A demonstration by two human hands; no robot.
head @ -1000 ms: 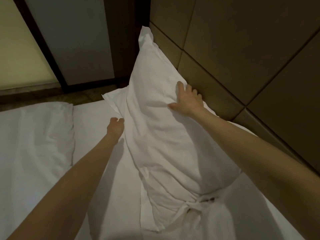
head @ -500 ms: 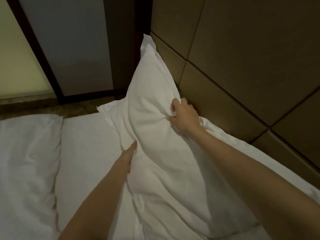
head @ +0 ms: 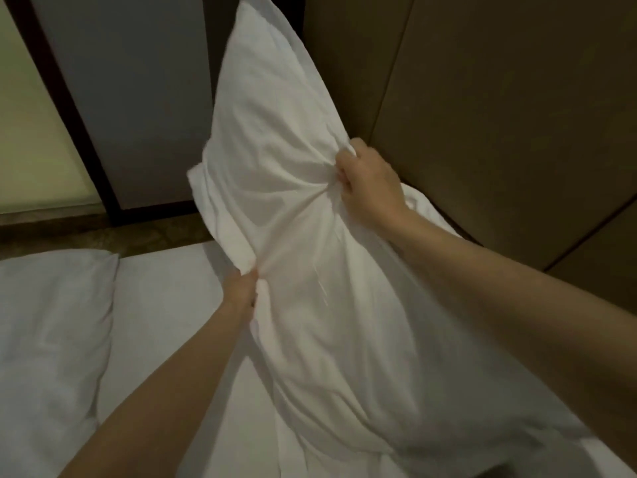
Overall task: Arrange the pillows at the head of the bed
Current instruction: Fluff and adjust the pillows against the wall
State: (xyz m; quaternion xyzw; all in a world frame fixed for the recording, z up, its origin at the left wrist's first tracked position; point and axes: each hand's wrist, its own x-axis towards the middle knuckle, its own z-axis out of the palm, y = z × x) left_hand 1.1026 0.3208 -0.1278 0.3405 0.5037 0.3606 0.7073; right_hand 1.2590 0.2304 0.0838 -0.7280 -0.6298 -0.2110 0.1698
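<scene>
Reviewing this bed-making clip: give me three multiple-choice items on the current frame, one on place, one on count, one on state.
1. Where does the second pillow lie?
A. On the bed, left of the held pillow
B. Against the padded headboard
C. On the floor

2. How many hands grip the held pillow?
A. None
B. One
C. Two

3. How is the held pillow?
A. Lying flat
B. Stood on end, its fabric bunched
C. Folded in half

Key: 1 A, it rests flat on the sheet at the left; 2 C, the left hand pinches the near edge and the right hand clutches the far side; 3 B, creases radiate from the right fist.
</scene>
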